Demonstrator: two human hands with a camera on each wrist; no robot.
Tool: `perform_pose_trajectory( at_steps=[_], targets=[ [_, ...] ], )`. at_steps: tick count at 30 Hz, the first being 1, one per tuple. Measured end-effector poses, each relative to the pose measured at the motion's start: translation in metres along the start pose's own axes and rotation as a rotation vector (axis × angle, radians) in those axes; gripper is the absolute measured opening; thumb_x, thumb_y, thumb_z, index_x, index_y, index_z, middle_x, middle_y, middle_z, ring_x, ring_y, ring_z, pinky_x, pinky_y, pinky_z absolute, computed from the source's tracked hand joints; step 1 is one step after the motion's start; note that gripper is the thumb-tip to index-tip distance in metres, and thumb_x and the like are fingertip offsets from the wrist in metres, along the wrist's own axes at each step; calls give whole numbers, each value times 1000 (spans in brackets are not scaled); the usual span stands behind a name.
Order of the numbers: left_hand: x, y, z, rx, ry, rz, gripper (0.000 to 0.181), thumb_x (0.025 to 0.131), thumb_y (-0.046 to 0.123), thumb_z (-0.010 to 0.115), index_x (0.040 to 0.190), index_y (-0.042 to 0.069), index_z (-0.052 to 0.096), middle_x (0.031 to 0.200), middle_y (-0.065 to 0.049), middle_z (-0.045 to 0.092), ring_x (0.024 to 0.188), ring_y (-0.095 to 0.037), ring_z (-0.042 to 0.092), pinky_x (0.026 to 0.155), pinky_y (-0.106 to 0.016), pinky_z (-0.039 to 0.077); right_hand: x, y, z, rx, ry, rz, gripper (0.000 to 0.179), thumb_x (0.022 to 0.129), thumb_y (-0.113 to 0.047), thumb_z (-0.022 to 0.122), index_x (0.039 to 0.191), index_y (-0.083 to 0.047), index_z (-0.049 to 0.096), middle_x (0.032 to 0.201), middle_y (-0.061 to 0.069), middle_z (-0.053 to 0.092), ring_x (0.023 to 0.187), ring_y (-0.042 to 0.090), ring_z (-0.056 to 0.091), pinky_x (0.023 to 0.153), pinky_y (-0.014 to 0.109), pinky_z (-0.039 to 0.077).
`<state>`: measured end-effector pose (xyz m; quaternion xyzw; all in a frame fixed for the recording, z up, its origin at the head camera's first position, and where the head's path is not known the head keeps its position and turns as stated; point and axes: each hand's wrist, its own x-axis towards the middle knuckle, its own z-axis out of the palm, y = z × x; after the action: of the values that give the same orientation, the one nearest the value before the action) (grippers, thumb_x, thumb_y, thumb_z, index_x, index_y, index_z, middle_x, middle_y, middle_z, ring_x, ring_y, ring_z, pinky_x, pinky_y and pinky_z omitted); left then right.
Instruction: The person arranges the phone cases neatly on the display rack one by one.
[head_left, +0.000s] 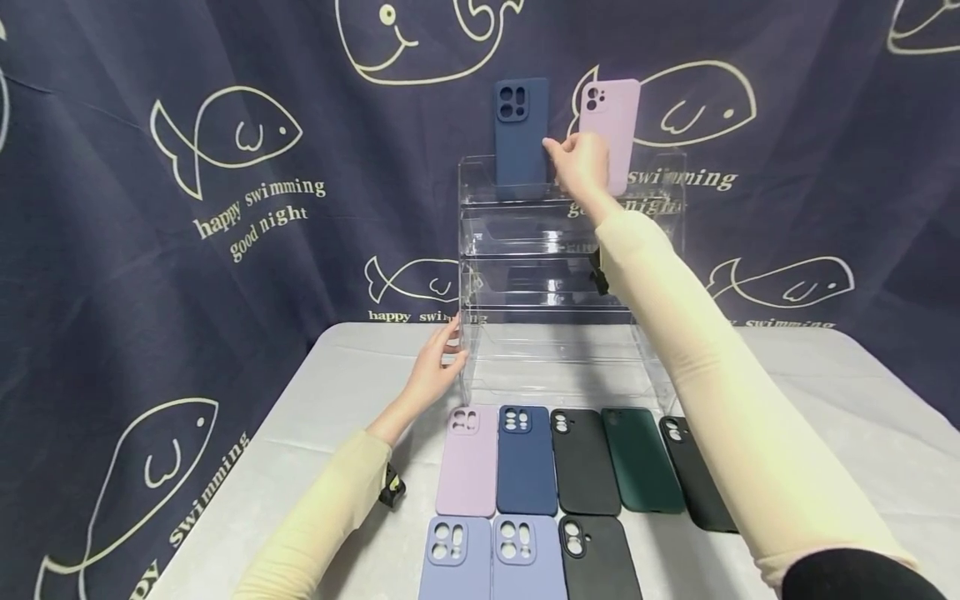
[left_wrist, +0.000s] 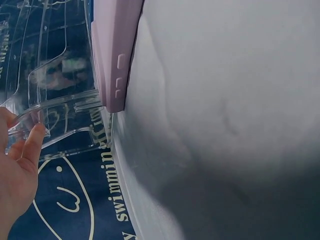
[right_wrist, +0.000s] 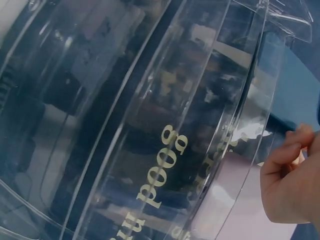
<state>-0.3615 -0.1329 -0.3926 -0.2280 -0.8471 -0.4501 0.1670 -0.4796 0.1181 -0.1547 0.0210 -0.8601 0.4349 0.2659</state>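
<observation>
A right hand (head_left: 585,167), grip unclear, meets the navy case (head_left: 521,137) at the clear rack's (head_left: 517,247) 11 o'clock; an errant nudge could topple the neighboring pink case (head_left: 618,121). An unclenched left hand (head_left: 435,368) touches 8 o'clock.

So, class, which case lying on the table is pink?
The leftmost case in the row nearest the rack, beside a dark blue case. It alone there is pink; the other pink case stands up high.

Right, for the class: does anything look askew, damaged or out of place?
The pink phone case at the top of the clear rack looks slightly tilted, leaning rightward, while the blue case beside it stands straighter. Nothing appears spilled or damaged.
</observation>
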Motion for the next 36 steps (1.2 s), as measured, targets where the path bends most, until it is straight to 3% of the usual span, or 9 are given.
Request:
perform_pose_trajectory(
  at_steps=[5, 8, 13, 17, 21, 30, 36],
  targets=[
    [0, -3, 2, -18, 0, 33, 64, 87, 3, 60, 145, 5, 33, 122, -23, 53, 97, -36, 63, 75, -34, 61, -6, 5, -2, -10, 28, -41, 35, 92, -41, 55, 68, -15, 56, 35, -20, 41, 32, -2, 41, 49, 13, 41],
    [-1, -4, 1, -26, 11, 69, 63, 88, 6, 59, 145, 10, 34, 121, -22, 53, 94, -33, 63, 73, -34, 61, -8, 6, -4, -6, 25, -47, 34, 92, -42, 54, 71, -16, 58, 38, -20, 42, 34, -2, 41, 50, 14, 40],
    [2, -6, -6, -14, 27, 60, 63, 87, 8, 59, 145, 10, 34, 121, -22, 53, 94, -33, 63, 73, -35, 61, -12, 7, -11, 118, -29, -36, 32, 91, -40, 57, 84, -9, 64, 55, -9, 57, 43, 2, 52, 48, 13, 46],
    [9, -9, -11, 11, 16, 8, 62, 87, 4, 59, 144, 4, 33, 124, -23, 52, 99, -37, 62, 76, -38, 61, -16, 10, -20, 83, -78, -49, 41, 89, -44, 59, 106, -8, 68, 94, 3, 72, 80, 7, 65, 80, 15, 51],
    [16, -12, -16, 18, 14, -21, 61, 88, 3, 59, 144, 3, 33, 126, -23, 52, 102, -37, 62, 79, -38, 60, -24, 15, -31, 30, -149, -62, 49, 88, -48, 60, 118, -10, 64, 122, 6, 64, 115, 15, 58, 102, 25, 44],
    [25, -17, -21, -18, 6, -61, 60, 88, 1, 59, 143, 1, 34, 127, -25, 52, 107, -40, 60, 83, -40, 59, -48, 39, -52, 38, -258, -85, 56, 88, -50, 59, 127, -10, 58, 132, 9, 57, 122, 22, 53, 106, 35, 43],
    [23, -20, -20, -50, 18, -64, 59, 88, 1, 60, 141, -1, 36, 128, -26, 51, 110, -41, 58, 83, -40, 58, -77, 48, -70, 91, -307, -119, 60, 88, -50, 59, 130, -8, 54, 134, 11, 55, 123, 25, 52, 106, 41, 43]
  ],
)
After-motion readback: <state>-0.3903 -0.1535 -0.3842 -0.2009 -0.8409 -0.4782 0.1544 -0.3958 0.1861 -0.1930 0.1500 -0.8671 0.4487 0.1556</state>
